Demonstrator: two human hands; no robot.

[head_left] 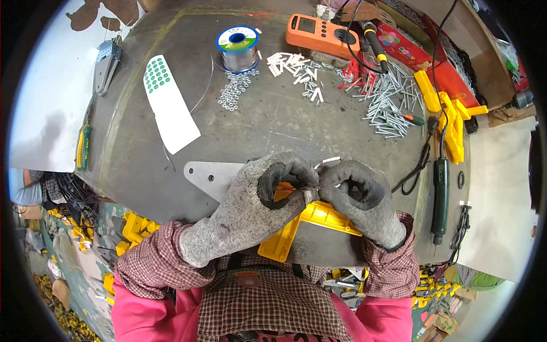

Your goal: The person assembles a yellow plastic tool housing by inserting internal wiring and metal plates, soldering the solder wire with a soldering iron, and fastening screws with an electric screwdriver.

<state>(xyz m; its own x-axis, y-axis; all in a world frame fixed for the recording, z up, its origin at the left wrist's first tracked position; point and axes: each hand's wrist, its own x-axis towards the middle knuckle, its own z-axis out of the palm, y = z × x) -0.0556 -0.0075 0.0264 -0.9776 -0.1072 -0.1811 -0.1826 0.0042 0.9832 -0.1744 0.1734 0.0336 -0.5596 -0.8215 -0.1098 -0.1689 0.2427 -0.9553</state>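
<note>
My left hand (259, 182), in a grey work glove, is closed in a pinch over the near middle of the table. Close beside it, my right hand (359, 191), gloved the same way, also pinches. A thin reddish wire (325, 186) runs between the fingertips of both hands; its ends are hidden by the gloves. A short white sleeve (327, 162) sticks up by the right fingers. Under the hands lies an angled yellow plastic part (330, 216), partly covered. From beneath my left hand a flat grey metal plate (211, 178) with holes reaches out to the left.
Behind lie a solder spool (238, 57), small nuts (232, 91), white sleeves (299, 68), screws (393, 102) and an orange box with a display (322, 35). A green-labelled sheet (174, 114) is left. An electric screwdriver (440, 194) and yellow parts (454, 125) are right.
</note>
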